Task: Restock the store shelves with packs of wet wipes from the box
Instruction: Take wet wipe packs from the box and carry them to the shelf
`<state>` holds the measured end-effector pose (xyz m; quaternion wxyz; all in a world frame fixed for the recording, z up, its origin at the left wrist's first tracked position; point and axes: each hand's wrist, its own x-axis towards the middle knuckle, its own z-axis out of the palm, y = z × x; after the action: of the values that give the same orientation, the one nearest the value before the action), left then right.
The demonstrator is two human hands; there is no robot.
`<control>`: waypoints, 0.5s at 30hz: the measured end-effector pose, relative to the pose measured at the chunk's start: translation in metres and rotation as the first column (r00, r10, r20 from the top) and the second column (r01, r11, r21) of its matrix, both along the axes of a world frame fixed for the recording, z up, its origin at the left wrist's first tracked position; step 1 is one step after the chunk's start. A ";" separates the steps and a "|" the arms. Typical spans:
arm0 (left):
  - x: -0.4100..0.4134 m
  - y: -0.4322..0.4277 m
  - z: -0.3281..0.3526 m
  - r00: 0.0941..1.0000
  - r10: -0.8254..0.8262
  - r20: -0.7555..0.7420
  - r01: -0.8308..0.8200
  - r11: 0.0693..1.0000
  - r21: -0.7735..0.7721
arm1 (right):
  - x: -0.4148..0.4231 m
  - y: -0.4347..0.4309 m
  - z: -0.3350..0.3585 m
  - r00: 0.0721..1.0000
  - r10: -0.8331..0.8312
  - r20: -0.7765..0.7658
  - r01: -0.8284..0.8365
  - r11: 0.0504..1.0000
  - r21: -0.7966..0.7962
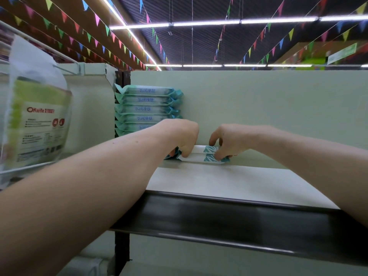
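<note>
Left hand [180,136] is reaching deep onto the shelf [229,184], fingers curled down over the left end of two white packs of wet wipes [196,154] with teal chevron print, and the right hand [229,139] grips the other end, fingertips hooked over the front edge. Both hands are closed on them, one pack lying on top of the other. The pair sits at the very back of the shelf, against the pale green back panel [258,106]. Just to the left, partly behind the left wrist, a stack of teal wet wipe packs [147,108] rises against the same panel. Up front runs the black shelf rail [219,218]. Far left, an OKwife bag [38,116] hangs blurred on a wire rack [45,48]. Overhead, coloured bunting [111,34] and strip lights [207,22].
</note>
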<state>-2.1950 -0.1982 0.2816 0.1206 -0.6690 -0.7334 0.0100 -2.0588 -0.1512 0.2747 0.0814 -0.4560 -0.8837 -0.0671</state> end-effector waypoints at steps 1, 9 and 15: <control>0.000 0.000 -0.001 1.000 0.001 0.001 -0.001 1.000 0.002 | 0.000 -0.001 0.000 1.000 -0.007 0.008 0.007 1.000 0.008; 0.010 -0.015 0.004 0.999 0.027 0.025 -0.027 1.000 0.005 | -0.002 -0.032 0.008 0.984 -0.072 0.161 0.049 0.988 0.145; 0.025 -0.032 0.007 0.998 0.014 0.058 -0.016 0.999 0.032 | 0.006 -0.055 0.010 0.986 -0.058 0.159 0.037 0.990 0.134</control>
<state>-2.1700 -0.2305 0.2886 0.1101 -0.6614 -0.7416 -0.0205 -2.0528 -0.2067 0.2849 0.0370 -0.4636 -0.8700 -0.1635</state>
